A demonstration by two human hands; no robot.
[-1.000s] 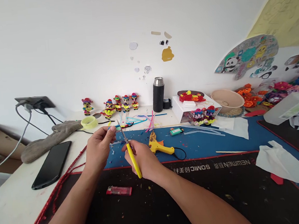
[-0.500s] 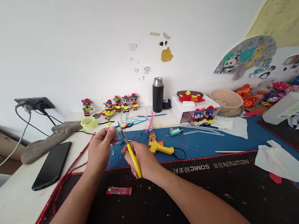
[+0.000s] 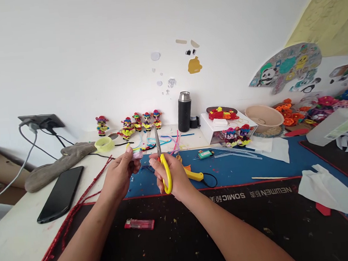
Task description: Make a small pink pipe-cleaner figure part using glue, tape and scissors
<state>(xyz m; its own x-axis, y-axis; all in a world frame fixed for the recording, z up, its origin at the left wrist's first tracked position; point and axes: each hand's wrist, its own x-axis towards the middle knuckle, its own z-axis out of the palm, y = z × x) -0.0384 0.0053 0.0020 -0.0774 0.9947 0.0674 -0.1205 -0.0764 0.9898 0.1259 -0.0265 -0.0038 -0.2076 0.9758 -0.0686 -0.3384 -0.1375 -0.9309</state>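
Observation:
Between the thumb and fingers of my left hand (image 3: 120, 173) is a small pink-white piece with a bit of teal (image 3: 137, 154); its exact kind is too small to make out. My right hand (image 3: 176, 174) is closed around yellow-handled scissors (image 3: 167, 173), whose blades point up and away from me. The blades stand apart from the small piece, to its right. Behind my right hand lies a yellow hot glue gun (image 3: 194, 174), partly hidden by the hand. A pink lighter (image 3: 139, 224) rests on the black mat below my hands.
Several small fuzzy figures (image 3: 127, 129) stand along the wall beside a black thermos (image 3: 184, 112). Left are a phone (image 3: 60, 193), red twisted cords (image 3: 73, 212) and a tape roll (image 3: 104, 144). Rightward are a white box (image 3: 207, 130), a bowl (image 3: 263, 117) and crumpled paper (image 3: 323, 189).
The scissors have moved right, away from the small piece, and now point more upright. My left hand has turned the piece, showing its pink-white side.

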